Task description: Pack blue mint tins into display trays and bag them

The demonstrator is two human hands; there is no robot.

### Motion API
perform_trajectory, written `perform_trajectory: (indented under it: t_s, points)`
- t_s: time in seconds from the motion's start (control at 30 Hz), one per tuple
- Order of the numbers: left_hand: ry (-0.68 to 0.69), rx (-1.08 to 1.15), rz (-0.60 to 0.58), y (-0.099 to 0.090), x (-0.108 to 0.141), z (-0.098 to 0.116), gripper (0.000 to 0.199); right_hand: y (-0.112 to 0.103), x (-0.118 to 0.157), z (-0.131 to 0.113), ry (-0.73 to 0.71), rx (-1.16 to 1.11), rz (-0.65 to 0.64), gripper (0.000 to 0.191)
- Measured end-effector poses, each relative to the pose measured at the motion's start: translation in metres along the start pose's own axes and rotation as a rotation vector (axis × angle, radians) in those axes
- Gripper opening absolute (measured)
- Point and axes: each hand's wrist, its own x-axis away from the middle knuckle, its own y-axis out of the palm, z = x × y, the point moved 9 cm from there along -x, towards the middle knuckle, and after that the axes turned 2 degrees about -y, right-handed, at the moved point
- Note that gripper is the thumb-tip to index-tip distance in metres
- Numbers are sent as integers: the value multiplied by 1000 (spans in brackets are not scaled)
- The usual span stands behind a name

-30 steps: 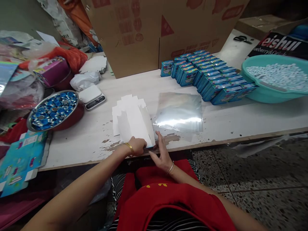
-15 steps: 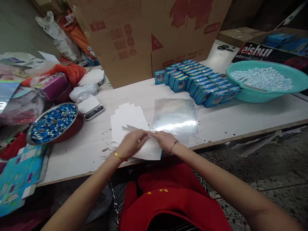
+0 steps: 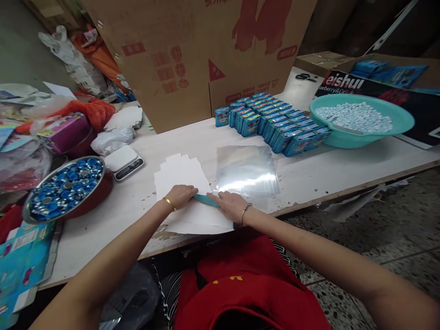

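A flat white cardboard box blank (image 3: 195, 219) lies at the table's near edge, with a turned-up flap showing a teal strip between my hands. My left hand (image 3: 182, 197) is closed at the left end of that flap, its fingers together. My right hand (image 3: 233, 205) grips the flap's right end. Beneath and beyond it are more white box blanks (image 3: 180, 172) in a fanned stack. Just past my right hand lies a stack of clear plastic sheets (image 3: 245, 169).
Small blue boxes (image 3: 275, 121) stand in rows near a large carton (image 3: 192, 59). At right is a teal basin (image 3: 369, 137) of pale pieces, with scissors (image 3: 305, 77) behind. On the left are a white scale (image 3: 123, 160) and a bowl (image 3: 92, 192) of blue-and-silver pieces.
My left hand has moved slightly left and is now still rather than blurred. The flap has turned over, showing its teal side. The view has shifted a little.
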Motion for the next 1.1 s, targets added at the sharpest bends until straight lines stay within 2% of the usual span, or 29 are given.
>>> perform_trajectory:
  t_s: [0.07,0.17,0.3,0.47,0.73,0.93,1.1]
  points:
    - [21,-22,-14,1,-2,3,16,-2,-5,5,40,-33,4,41]
    - [72,-79,-53,3,-2,8,15,0,-11,7,34,-71,-57,27]
    - [110,-129,-107,6,-5,14,17,-2,-15,5,11,-2,-120,24]
    - [137,-153,-109,11,-9,19,17,-1,-21,-1,-56,97,-154,23]
    - [61,-134,-104,19,-7,17,21,12,-37,-1,-43,172,-178,28]
    - [12,-97,-87,26,-7,17,24,13,-37,-1,-71,194,-171,27]
    - [-7,-78,-98,16,-7,10,26,9,-38,7,-43,183,-130,30]
